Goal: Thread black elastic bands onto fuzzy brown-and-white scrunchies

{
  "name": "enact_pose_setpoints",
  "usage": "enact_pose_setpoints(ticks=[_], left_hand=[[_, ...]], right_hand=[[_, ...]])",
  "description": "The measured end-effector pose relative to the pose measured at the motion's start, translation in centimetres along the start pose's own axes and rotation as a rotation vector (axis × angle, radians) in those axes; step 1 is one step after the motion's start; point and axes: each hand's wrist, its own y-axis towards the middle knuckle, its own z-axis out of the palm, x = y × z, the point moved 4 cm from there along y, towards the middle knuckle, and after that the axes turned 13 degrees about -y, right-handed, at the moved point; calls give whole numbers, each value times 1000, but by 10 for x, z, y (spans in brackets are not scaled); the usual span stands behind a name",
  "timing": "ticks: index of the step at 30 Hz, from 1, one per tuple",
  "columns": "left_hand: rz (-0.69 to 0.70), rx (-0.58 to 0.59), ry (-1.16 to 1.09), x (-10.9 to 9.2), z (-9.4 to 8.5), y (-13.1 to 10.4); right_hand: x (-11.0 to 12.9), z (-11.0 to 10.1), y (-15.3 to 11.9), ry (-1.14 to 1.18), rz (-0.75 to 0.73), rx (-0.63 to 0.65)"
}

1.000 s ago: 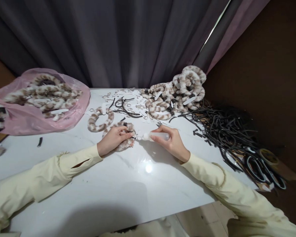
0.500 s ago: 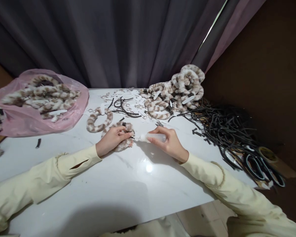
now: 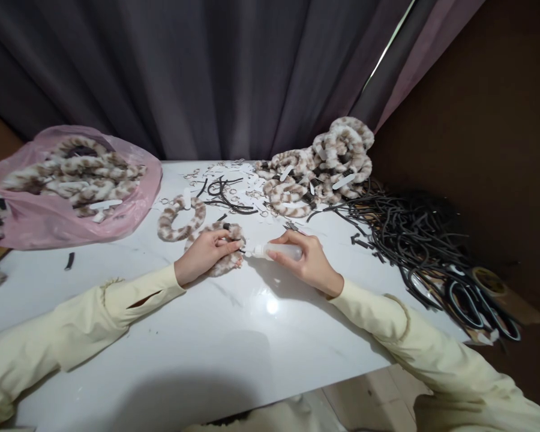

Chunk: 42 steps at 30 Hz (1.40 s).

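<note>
My left hand [image 3: 207,255] is closed on a brown-and-white furry ring [image 3: 227,266], thumb and fingers pinching it near a short black cord end that sticks out to the right. In my right hand [image 3: 309,261] lies a small translucent squeeze bottle [image 3: 282,251], held level. Its white nozzle points left at the black cord end, very near it; I cannot tell whether they touch. Just behind my left hand, another furry ring [image 3: 181,219] lies flat with a white tag on it.
A pink plastic bag [image 3: 135,213] of furry rings stands at the left. Tagged furry rings [image 3: 315,174] are heaped at the back right, beside a tangle of black cords [image 3: 396,234]. Metal clasps, white tags and cut cords [image 3: 227,195] lie scattered at the back of the white table [image 3: 198,342].
My right hand and the squeeze bottle have shifted very slightly left. My left hand and the furry ring stay where they were.
</note>
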Motion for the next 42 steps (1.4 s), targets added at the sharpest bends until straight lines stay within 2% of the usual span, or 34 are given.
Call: enact_pose_setpoints(ticks=[3,7,10,13,16,20,25,32,37,40,42], left_hand=[[4,5,-13,-1,1,-1],[-2,-2,-18,-4,3,-1],[9,1,-24,-5,3,-1],[20,29,-46,-3,2,-1],[20,54,-62,0,2,0],[30,55,-40,-1,2,-1],[29,49,-65,-2,3,-2],[42,52,-44,0,0,0],[-16,46,-220,-1,0,2],[-30,44,-315,-1,0,3],[-22,45,-341,-1,0,3]], right_hand=[[-8,-1,2,103,65,1],[-29,-8,10,603,230,-29],[-44,-21,19,920,269,-84],[-58,-39,29,1014,283,-141],[-76,-57,35,889,262,-247],[-108,-68,38,537,306,-380],[-141,-60,40,325,482,-280],[-146,-61,39,284,471,-275],[-152,-62,42,196,458,-260],[-156,-73,43,114,471,-217],[-153,-86,39,-19,477,-167]])
